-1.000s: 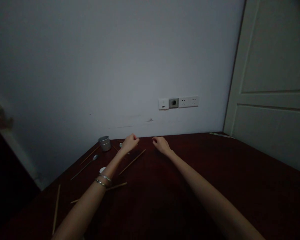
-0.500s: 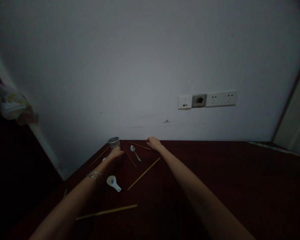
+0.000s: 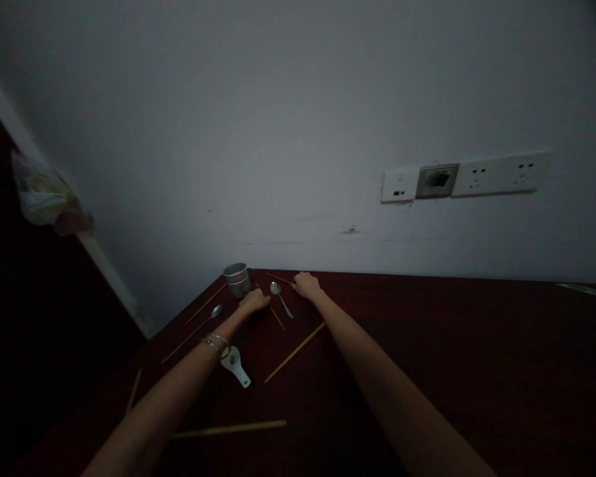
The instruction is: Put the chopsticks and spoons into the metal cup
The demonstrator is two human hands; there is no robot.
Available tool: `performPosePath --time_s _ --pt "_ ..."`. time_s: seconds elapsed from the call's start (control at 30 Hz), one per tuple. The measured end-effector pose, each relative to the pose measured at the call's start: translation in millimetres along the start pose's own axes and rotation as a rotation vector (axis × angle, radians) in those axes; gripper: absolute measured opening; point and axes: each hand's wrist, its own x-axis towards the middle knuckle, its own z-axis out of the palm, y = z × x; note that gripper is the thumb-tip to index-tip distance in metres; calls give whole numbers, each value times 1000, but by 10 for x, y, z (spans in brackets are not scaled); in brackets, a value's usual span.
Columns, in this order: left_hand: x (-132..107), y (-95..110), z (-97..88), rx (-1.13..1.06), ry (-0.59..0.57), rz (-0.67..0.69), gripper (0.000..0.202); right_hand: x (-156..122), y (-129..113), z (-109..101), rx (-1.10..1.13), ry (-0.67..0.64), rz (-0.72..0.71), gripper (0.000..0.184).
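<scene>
On the dark red tabletop, my left hand (image 3: 255,301) is closed, its fingertips on the middle of a brown chopstick (image 3: 279,319) in front of the metal cup (image 3: 238,281). My right hand (image 3: 306,285) pinches the near end of another brown chopstick (image 3: 278,277) by the wall. Between the hands lies a short metal spoon (image 3: 283,303). A long-handled metal spoon (image 3: 191,336) rests left of my left forearm. My left wrist, with bracelets, partly covers a white soup spoon (image 3: 237,368).
Lighter chopsticks lie nearer me: one slanting (image 3: 294,354), one crosswise (image 3: 233,428), one partly behind my left forearm (image 3: 134,389). Another chopstick (image 3: 206,305) lies along the left table edge. White wall (image 3: 288,146) with sockets (image 3: 499,175) stands behind. A plastic bag (image 3: 42,192) hangs at left.
My left hand has shifted right, away from the cup's front and onto the chopstick. My right hand has come down onto its chopstick's end. The view has swung slightly left.
</scene>
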Motion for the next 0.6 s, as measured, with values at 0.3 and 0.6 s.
performPosePath --time_s 0.3,0.6 --pt "46 51 55 70 -36 -37 40 22 -74 52 -14 31 19 26" --pt "-151 140 -26 47 46 -62 36 -30 -158 70 32 74 86 24"
